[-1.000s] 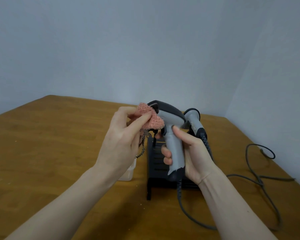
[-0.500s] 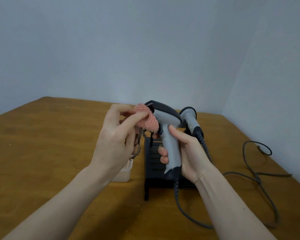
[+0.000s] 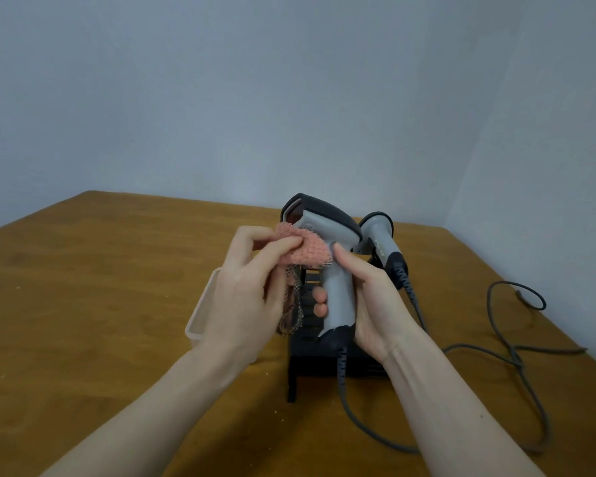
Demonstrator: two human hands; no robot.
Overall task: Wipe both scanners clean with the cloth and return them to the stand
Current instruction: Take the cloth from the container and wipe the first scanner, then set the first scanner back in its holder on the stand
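Two barcode scanners: right hand (image 3: 375, 301) grips one (image 3: 327, 256) by its handle; the other (image 3: 381, 241) sits on the stand (image 3: 324, 366) behind. Left hand (image 3: 252, 290) pinches one pink cloth (image 3: 307, 251).

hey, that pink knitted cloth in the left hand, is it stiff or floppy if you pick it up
Probably floppy: the pink knitted cloth folds over where the left hand pinches it, and a loose checked part hangs limp below. It looks light. Its nubbly weave likely grips the grey handheld scanner rather than sliding.

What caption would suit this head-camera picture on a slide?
Left hand presses a pink cloth against a grey barcode scanner gripped by the right hand; second scanner waits on the black stand.
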